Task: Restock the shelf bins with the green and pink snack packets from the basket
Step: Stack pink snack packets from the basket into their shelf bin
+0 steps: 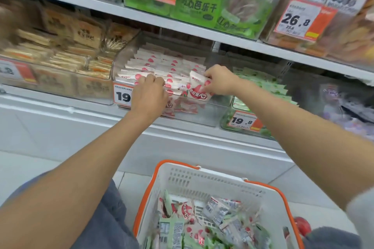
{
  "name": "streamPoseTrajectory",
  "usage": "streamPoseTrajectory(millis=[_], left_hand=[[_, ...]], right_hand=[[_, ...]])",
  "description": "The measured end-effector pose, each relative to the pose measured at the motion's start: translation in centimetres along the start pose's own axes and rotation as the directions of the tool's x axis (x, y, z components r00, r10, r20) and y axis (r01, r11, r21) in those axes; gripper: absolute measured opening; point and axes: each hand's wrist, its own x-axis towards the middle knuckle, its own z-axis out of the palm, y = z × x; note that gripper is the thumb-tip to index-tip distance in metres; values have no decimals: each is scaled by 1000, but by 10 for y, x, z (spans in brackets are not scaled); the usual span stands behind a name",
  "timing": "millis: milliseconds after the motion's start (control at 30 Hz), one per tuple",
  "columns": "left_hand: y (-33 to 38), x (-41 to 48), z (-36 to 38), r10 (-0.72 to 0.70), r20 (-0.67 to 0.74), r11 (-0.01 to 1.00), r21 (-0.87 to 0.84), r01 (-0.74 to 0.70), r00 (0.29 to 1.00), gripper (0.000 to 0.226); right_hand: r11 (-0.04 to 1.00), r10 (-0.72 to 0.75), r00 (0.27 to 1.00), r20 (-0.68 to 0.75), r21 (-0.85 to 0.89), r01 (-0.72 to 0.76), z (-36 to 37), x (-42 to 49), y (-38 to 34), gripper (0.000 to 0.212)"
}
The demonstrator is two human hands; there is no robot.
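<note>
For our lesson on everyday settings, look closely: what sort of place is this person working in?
Most likely a supermarket or snack shop aisle. Orange price tags such as the 19.8 tag front clear shelf bins, one full of pink packets, and a white shopping basket with orange handles sits below.

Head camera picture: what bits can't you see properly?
Head view throughout:
- pink bin's price tag: digits after 19 covered by the left hand.
- Left hand's fingers: tips hidden among pink packets, grip unclear.
- far-left price tag: cut by the left edge.
- basket: near end cut by the bottom edge.
- right-end bin: blurred.
</note>
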Motion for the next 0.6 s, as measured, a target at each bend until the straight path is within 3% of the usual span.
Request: streamPoseTrajectory(millis=[400,600], left_hand=[[8,4,0,-55,65,998,43,52,996,33],[11,4,1,-63,57,996,61,59,996,32]], right_hand=[[990,-28,996,86,-137,40,34,17,-2,41],[999,-11,1000,17,-37,11,51,25,-9,39]])
